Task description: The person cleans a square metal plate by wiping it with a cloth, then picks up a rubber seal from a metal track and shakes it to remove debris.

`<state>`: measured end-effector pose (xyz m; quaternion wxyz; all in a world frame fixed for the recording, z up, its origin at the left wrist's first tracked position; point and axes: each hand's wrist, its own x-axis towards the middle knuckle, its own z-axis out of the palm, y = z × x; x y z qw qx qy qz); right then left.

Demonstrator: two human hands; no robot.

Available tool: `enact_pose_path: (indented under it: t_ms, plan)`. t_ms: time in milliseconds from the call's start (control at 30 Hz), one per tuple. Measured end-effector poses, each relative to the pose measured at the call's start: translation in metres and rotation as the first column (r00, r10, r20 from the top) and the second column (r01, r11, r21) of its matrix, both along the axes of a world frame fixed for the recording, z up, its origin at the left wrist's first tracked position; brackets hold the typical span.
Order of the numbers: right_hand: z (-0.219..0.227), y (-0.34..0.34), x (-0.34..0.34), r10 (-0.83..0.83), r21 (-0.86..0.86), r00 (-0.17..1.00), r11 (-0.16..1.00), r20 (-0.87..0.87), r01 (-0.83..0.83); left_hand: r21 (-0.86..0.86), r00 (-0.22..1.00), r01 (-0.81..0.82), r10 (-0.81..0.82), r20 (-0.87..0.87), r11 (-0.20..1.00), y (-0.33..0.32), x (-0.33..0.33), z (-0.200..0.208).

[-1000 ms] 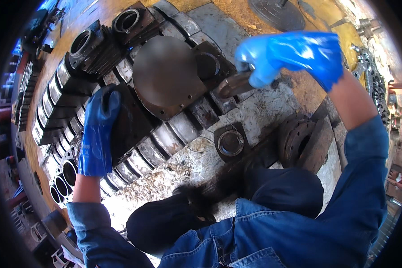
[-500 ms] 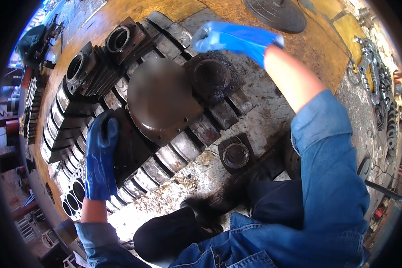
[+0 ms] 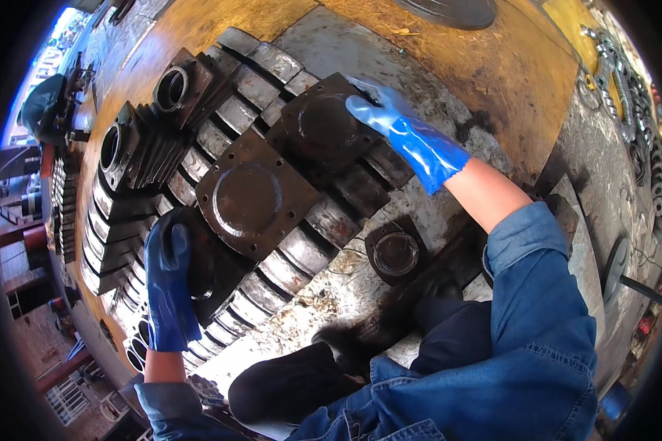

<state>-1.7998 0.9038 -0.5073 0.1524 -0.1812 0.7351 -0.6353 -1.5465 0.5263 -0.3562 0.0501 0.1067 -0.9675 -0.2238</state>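
My right hand (image 3: 382, 110), in a blue rubber glove, grips the right corner of a dark square metal plate (image 3: 322, 117) with a round face. Below and left of that plate lies another square metal plate (image 3: 265, 187), with bolt holes and a circular ring mark. My left hand (image 3: 169, 272), in a matching glove, has its fingers curled at the left edge of a dark metal plate (image 3: 212, 275), partly under the middle one; the fingertips are hidden in shadow. All three plates rest over rows of grey rounded metal parts (image 3: 283, 272).
Two finned metal cylinders (image 3: 151, 151) stand at the far left. A small square flange (image 3: 394, 250) with a round centre lies near my knees. Linked metal parts (image 3: 616, 95) line the right side. A dark round disc (image 3: 452, 9) sits at the far edge.
My right hand has come down from above onto the far plate. The view has shifted slightly, and the left hand stays at the same plate's edge.
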Motion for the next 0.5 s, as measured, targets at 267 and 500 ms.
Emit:
enact_pose_path:
  t_ms: [267, 500]
  plan:
    - [0.014, -0.03, 0.004, 0.081, 0.136, 0.995, 0.987, 0.056, -0.088, -0.03, 0.997, -0.07, 0.069, -0.039, 0.997, 0.039, 0.001, 0.02]
    - [0.013, -0.044, -0.045, 0.206, 0.123, 0.977, 0.973, -0.057, -0.197, -0.012, 0.986, -0.164, 0.164, 0.031, 0.986, 0.046, 0.003, 0.027]
